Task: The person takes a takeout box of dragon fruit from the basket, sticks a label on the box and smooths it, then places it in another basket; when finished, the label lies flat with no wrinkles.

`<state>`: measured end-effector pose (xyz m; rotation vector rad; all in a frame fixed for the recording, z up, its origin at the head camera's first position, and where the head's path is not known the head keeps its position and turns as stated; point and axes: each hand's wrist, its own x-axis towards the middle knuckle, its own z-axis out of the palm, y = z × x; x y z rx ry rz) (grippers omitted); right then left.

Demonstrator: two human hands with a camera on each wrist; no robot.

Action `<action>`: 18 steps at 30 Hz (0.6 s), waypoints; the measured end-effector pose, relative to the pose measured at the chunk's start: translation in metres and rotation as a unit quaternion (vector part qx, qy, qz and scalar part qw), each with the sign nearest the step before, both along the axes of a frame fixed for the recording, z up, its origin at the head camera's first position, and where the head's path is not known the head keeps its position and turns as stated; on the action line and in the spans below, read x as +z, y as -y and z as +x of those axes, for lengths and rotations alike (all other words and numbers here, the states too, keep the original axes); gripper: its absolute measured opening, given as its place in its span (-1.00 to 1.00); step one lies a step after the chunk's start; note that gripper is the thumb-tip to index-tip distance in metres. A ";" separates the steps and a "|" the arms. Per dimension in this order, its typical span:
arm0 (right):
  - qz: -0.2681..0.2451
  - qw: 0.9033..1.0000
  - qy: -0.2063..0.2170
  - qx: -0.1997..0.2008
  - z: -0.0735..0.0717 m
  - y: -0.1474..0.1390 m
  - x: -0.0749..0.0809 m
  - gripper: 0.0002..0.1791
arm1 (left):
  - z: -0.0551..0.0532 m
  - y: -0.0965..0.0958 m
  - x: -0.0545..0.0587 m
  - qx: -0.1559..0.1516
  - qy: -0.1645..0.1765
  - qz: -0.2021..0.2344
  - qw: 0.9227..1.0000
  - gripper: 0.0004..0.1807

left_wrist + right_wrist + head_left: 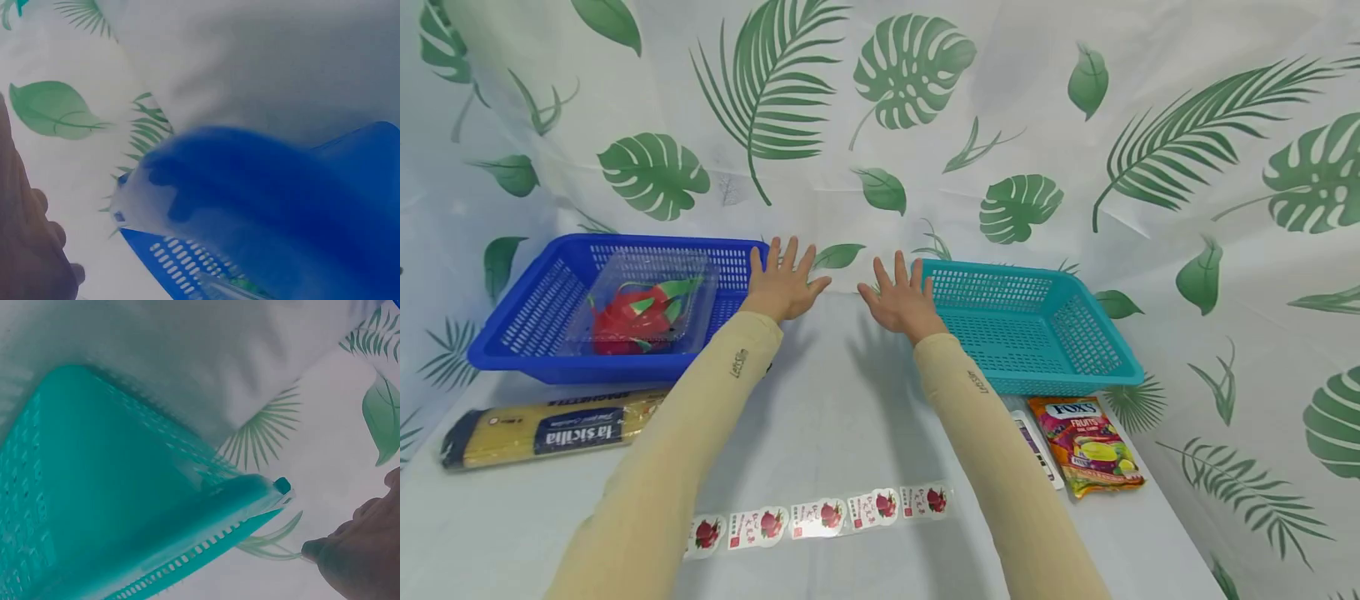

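My left hand is raised with its fingers spread, beside the right end of the blue basket. Nothing is in it. Inside that basket sits a clear plastic box with red dragon fruit showing through. My right hand, also spread and holding nothing, overlaps the left end of the teal basket in the head view. Part of the left hand shows at the left edge of the left wrist view, and part of the right hand at the right edge of the right wrist view.
A pack of spaghetti lies in front of the blue basket, partly behind my left sleeve. A strip of dragon fruit stickers runs along the front. At right lie a Fox's candy bag and a white packet. Leaf-print sheeting stands behind.
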<state>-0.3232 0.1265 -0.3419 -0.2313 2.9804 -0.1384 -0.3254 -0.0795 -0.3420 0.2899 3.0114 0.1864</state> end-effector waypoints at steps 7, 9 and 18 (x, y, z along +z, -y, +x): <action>-0.084 0.993 -0.016 0.081 0.014 0.017 -0.001 -0.27 | 0.000 0.023 0.012 -0.100 0.035 0.062 0.992 -0.30; -0.132 0.984 -0.023 0.118 0.025 0.028 -0.002 -0.33 | 0.001 0.033 0.016 -0.128 0.029 0.096 0.987 -0.34; -0.289 0.937 -0.005 0.196 0.061 0.087 -0.029 -0.45 | 0.009 0.067 0.019 -0.151 0.016 0.241 0.959 -0.43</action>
